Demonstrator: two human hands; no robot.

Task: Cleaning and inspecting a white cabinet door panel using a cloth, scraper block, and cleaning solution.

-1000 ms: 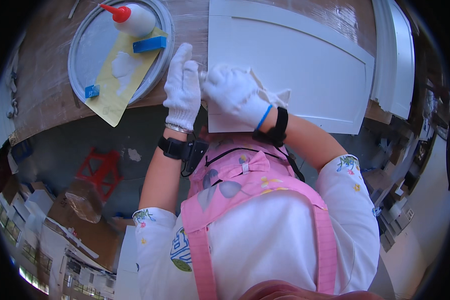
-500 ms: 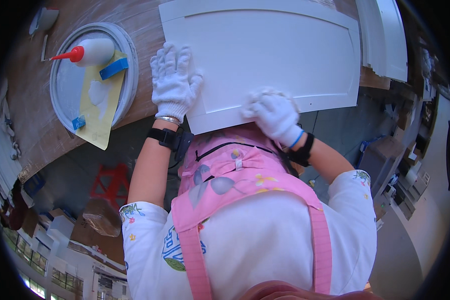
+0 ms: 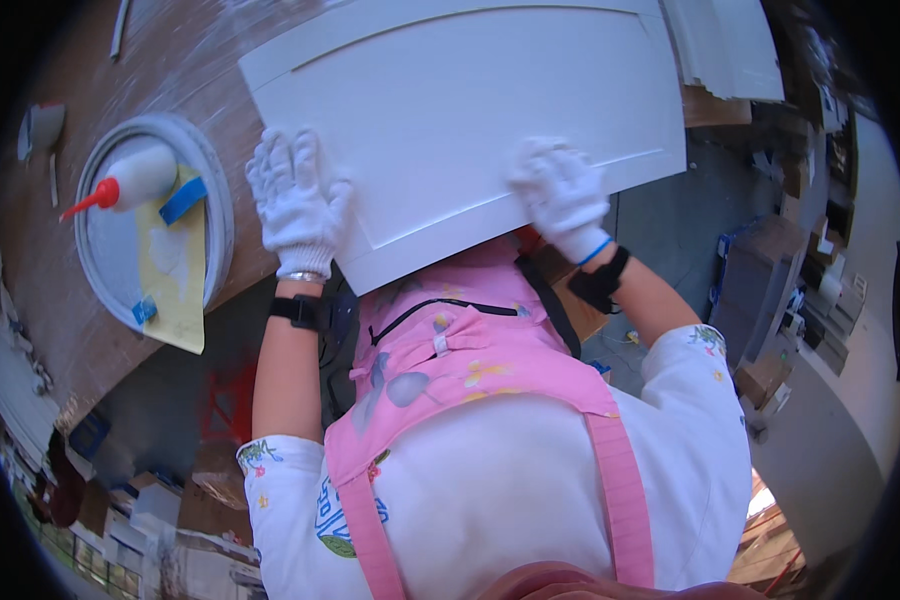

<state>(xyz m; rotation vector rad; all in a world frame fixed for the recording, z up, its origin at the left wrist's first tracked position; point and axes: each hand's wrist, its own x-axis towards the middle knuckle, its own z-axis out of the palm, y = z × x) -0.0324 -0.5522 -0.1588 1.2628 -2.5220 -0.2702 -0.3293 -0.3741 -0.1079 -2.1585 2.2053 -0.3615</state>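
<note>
A large white cabinet door panel point(image 3: 470, 110) with a recessed frame lies across the wooden table point(image 3: 60, 300), its near edge overhanging toward my pink apron. My left hand point(image 3: 295, 205), in a white glove, grips the panel's near left edge. My right hand point(image 3: 562, 192), also in a white glove, holds the near edge further right. Both wrists carry black bands.
A round grey tray point(image 3: 215, 200) at the left holds a white glue bottle point(image 3: 135, 178) with a red tip, a yellow sheet point(image 3: 175, 265) and blue tape. More white panels point(image 3: 725, 45) lie at the back right. Boxes and clutter crowd the floor at right and lower left.
The panel has slid closer to me and tilted, now overhanging the table edge. My hands moved apart along its near edge. The view shifted, so the tray sits lower left.
</note>
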